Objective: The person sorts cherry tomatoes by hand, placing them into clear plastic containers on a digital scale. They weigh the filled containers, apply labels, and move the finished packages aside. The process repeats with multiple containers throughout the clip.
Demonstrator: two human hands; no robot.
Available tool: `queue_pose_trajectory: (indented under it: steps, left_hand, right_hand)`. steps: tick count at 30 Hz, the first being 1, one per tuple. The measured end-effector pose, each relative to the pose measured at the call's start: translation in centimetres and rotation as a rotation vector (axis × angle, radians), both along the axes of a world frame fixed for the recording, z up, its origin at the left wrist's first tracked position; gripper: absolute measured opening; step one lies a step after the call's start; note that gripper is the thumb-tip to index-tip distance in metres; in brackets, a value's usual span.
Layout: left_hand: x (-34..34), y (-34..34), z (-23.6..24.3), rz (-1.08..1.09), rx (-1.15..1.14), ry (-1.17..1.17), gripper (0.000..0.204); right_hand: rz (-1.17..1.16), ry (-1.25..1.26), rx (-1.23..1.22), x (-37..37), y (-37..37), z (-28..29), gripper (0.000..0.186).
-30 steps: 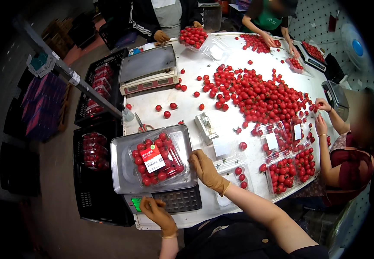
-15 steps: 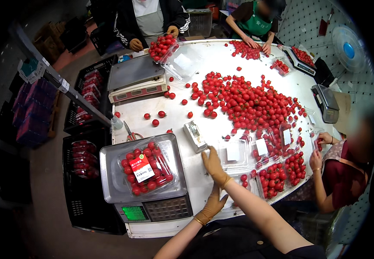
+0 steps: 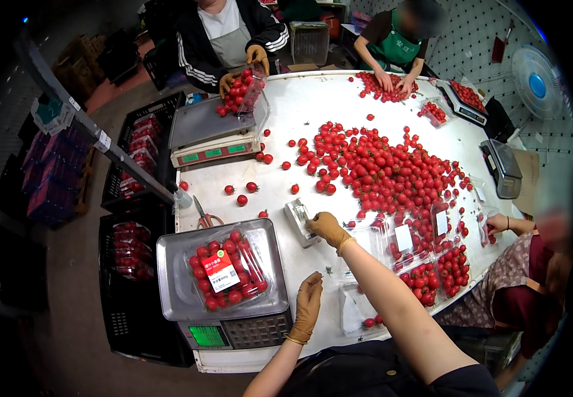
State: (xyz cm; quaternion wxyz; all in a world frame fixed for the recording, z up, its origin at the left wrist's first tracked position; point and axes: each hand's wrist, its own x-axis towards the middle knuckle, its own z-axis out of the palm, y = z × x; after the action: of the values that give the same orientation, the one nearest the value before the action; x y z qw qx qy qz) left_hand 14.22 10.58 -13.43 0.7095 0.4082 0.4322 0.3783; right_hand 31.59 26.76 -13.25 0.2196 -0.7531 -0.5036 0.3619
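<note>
My right hand (image 3: pixel 329 229), in a tan glove, reaches to a small white oblong box (image 3: pixel 299 221). Its fingertips are bent together at the box's top and right side; what they pinch, if anything, is hidden. My left hand (image 3: pixel 308 306), gloved alike, is held over the table's near side, fingers extended and holding nothing. Left of it, a clear clamshell of cherry tomatoes (image 3: pixel 231 272) with a red and white label lies on the steel pan of a digital scale (image 3: pixel 167 291). Scissors (image 3: pixel 205 215) lie behind the scale.
A large heap of cherry tomatoes (image 3: pixel 379 159) covers the table's middle. Filled clamshells (image 3: pixel 425 281) stand at right. Black crates (image 3: pixel 111 311) line the left side beside a metal post (image 3: pixel 127 162). A co-worker (image 3: pixel 227 40) tips tomatoes over another scale (image 3: pixel 197 126); others work at right.
My right hand has moved onto the white box's top edge. My left hand has separated from the right and turned upright. The co-worker opposite has lifted and tilted a tomato pack.
</note>
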Motion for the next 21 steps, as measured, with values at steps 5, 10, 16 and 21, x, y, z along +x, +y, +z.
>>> queue_pose_trajectory:
  steps: [5, 10, 16, 21]
  left_hand:
    - [0.3, 1.0, 1.6, 0.083, -0.173, -0.126, 0.037]
    - [1.4, 2.1, 0.9, 0.131, -0.243, -0.219, 0.043]
    - [3.0, 5.3, -2.8, 0.233, -0.339, -0.316, 0.053]
    - [3.8, 7.1, -3.3, 0.258, -0.356, -0.306, 0.069]
  right_hand:
    - [0.014, 0.073, -0.065, 0.1, 0.0, -0.3, 0.038]
    - [-0.138, 0.254, -0.113, 0.0, -0.5, 0.5, 0.03]
    - [-0.071, 0.189, 0.319, -1.0, -8.8, 8.1, 0.021]
    - [0.002, 0.239, 0.052, -1.0, -22.7, 11.2, 0.017]
